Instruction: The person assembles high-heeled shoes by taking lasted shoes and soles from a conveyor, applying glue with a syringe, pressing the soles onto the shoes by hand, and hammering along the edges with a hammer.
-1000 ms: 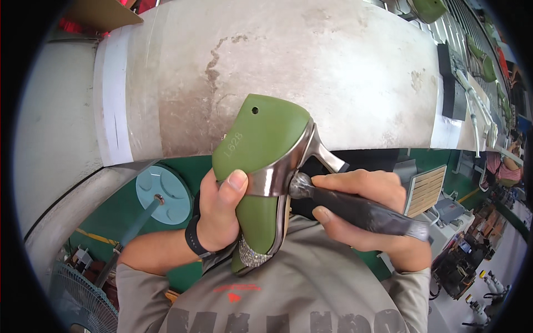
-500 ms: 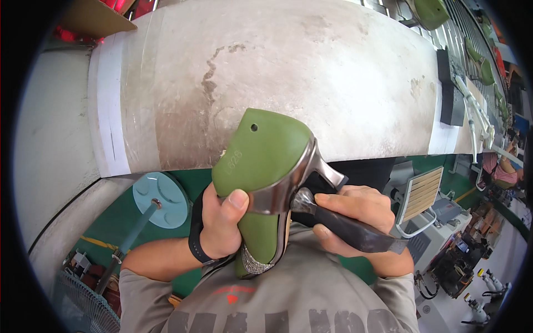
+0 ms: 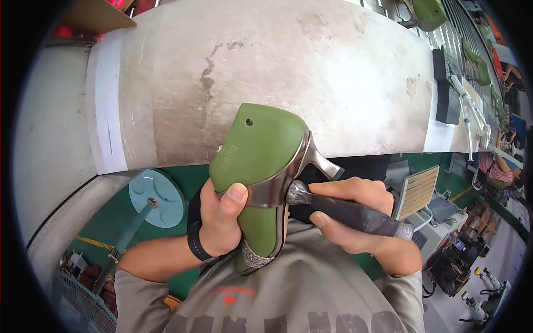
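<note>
A high-heeled shoe [image 3: 269, 197] with a dark bronze metallic back and a glittering toe band is fitted on a green shoe last [image 3: 261, 144]. It is tilted, toe toward my shirt, its heel pointing right. My left hand [image 3: 221, 216] wraps round the shoe and last from the left, thumb across the bronze part. Closed in my right hand [image 3: 355, 213] is a dark hand tool [image 3: 355, 215] with a rounded grey metal head. That head touches or nearly touches the shoe's side below the heel; the exact contact is hard to see.
A stained pale worktable [image 3: 333, 83] lies beyond my hands. At its right stand a black block [image 3: 446, 86] and white tubing [image 3: 469, 105]. More green lasts [image 3: 430, 14] sit on a rack at the far right. A blue-grey round base [image 3: 157, 198] and a fan [image 3: 83, 299] are at left.
The shoe and last have shifted slightly left and up. The tool has turned a little in my right hand, its head still by the shoe's side.
</note>
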`<state>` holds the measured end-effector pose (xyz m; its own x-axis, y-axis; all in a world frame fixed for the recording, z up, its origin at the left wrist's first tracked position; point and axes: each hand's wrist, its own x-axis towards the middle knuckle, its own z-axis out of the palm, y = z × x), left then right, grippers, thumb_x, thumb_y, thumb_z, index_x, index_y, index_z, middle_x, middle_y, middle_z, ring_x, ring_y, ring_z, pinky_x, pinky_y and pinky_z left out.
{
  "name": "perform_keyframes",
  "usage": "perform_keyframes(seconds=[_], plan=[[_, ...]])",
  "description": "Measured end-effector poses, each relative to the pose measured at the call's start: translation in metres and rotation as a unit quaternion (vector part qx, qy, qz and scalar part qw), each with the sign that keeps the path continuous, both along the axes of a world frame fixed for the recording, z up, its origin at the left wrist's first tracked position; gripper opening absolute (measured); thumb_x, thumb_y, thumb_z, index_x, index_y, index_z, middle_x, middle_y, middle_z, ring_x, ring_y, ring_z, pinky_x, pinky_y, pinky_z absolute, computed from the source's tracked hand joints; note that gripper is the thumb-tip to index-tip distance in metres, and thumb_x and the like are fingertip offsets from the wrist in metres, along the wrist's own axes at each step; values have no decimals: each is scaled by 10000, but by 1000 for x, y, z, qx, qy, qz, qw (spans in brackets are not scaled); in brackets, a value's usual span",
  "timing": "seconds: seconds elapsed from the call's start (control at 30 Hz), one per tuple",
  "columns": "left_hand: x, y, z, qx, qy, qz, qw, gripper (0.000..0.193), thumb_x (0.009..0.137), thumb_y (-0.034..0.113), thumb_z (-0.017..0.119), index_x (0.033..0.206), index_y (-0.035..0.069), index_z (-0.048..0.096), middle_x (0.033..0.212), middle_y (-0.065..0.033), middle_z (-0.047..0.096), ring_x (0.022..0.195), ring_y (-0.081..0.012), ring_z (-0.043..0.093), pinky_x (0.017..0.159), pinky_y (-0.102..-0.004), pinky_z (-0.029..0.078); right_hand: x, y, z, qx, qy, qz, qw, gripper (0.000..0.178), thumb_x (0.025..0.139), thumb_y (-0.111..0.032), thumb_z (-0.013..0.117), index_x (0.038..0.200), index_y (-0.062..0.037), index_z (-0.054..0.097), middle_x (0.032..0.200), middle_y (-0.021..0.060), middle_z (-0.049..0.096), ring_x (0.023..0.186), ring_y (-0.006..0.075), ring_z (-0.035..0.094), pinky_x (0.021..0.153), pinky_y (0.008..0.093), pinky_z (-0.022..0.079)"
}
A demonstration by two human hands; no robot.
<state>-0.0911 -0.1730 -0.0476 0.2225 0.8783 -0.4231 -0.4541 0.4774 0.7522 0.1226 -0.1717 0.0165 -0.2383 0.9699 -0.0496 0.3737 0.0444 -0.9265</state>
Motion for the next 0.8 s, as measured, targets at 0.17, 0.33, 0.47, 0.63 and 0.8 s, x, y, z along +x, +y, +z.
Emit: perform_keyframes(seconds=[0.17,0.33,0.47,0.63,0.8], plan=[[-11,8,7,-10,-2,-100,995,667,1058,531,472,1372,-53,547,1111,-168,719,905,-218,722,790,-345,589,4,5,-2,-70,32,-52,996,287,819,-107,835,1067,22,769,880,106,772,737,124,689,690,275,550],[-13,-1,-2,-56,-57,-85,993,705,1073,580,406,1434,-11,533,1233,-165,687,1000,-226,715,845,-348,598,17,21,19,-120,39,-2,992,275,824,-98,845,1067,10,774,915,118,782,799,137,714,730,282,562],[-13,-3,2,-61,-64,-96,991,713,1056,590,475,1448,-5,512,1247,-163,678,1032,-230,710,861,-362,599,53,41,20,192,-101,-51,975,278,886,-127,812,1151,-68,752,802,73,746,656,168,705,616,298,543],[-16,-4,28,9,-15,-90,996,655,992,465,696,1413,-8,531,1198,-136,692,1011,-199,704,873,-346,583,94,63,0,265,-446,-107,848,319,859,-6,703,1177,-8,713,1069,164,734,1056,337,707,914,381,539],[-30,22,84,280,117,-137,943,794,843,397,903,1389,-48,535,1248,-138,688,1137,-228,689,972,-352,540,64,-1,10,-7,210,-125,970,515,1000,-296,701,1353,71,623,1219,171,723,1089,280,728,940,389,576]])
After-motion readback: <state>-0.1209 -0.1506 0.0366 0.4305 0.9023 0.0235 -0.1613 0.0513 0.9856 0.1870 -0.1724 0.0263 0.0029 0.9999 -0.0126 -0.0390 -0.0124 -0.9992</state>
